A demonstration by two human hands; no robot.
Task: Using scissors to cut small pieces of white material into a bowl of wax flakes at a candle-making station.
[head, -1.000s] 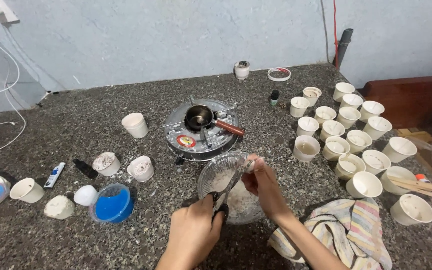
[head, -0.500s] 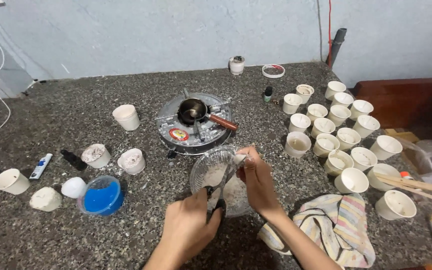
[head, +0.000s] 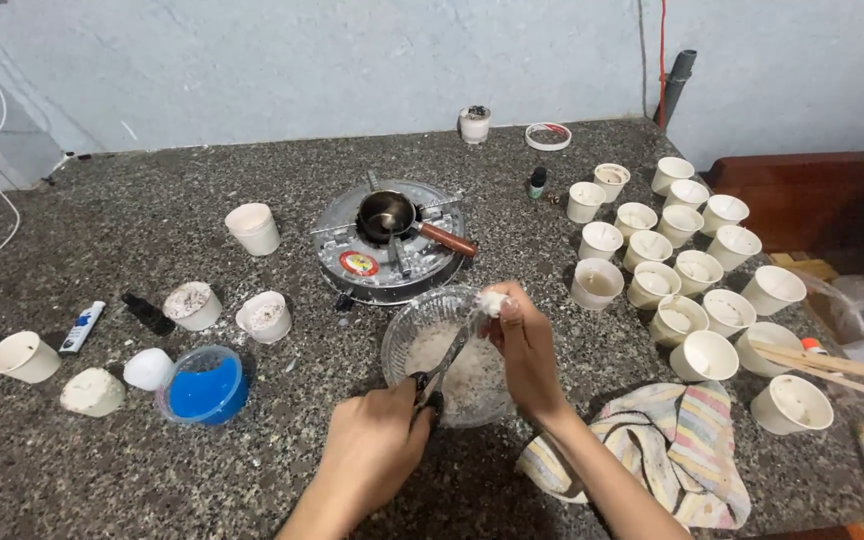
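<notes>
The left hand (head: 377,450) was closed around the dark handles of a pair of scissors (head: 442,365), whose blades angled up across a clear glass bowl (head: 407,345) of pale flakes. The right hand (head: 527,345) was pinched shut on a small white lump (head: 493,301) held over the bowl's far rim, at the blade tips. Just beyond the bowl stood a round metal burner (head: 352,265) carrying a small pot (head: 387,213) with a wooden handle. Right of the bowl lay a striped cloth (head: 677,445), with a cluster of white paper cups (head: 704,355) beyond it. Left of the bowl sat a blue tub (head: 202,385).
</notes>
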